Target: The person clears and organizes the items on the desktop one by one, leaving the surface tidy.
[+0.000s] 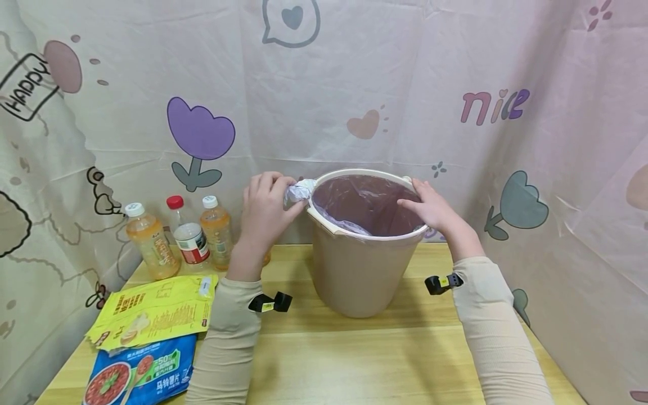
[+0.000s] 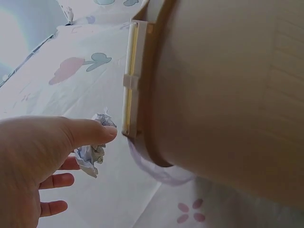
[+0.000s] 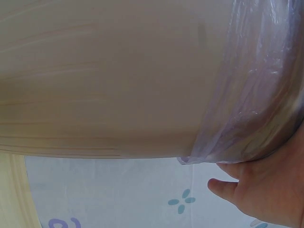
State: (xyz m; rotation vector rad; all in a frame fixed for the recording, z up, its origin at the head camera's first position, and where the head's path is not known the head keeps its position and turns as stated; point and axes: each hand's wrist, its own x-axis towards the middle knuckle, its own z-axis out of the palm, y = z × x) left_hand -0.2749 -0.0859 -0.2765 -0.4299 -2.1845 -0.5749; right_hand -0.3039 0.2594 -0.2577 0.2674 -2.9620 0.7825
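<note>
My left hand (image 1: 265,212) pinched a crumpled paper (image 1: 301,192) just beside the left edge of the bin's rim (image 1: 374,239), while my right hand (image 1: 439,209) gripped the opposite edge, its thumb over the open mouth. The bin (image 1: 361,275) stood near the back edge of the counter (image 1: 344,360), bare wood stretching in front, bottles (image 1: 157,251) and packets (image 1: 162,309) to the left.

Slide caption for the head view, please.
Left hand pinches crumpled paper beside the lined bin, right hand on its rim; bottles and packets at left.
</note>
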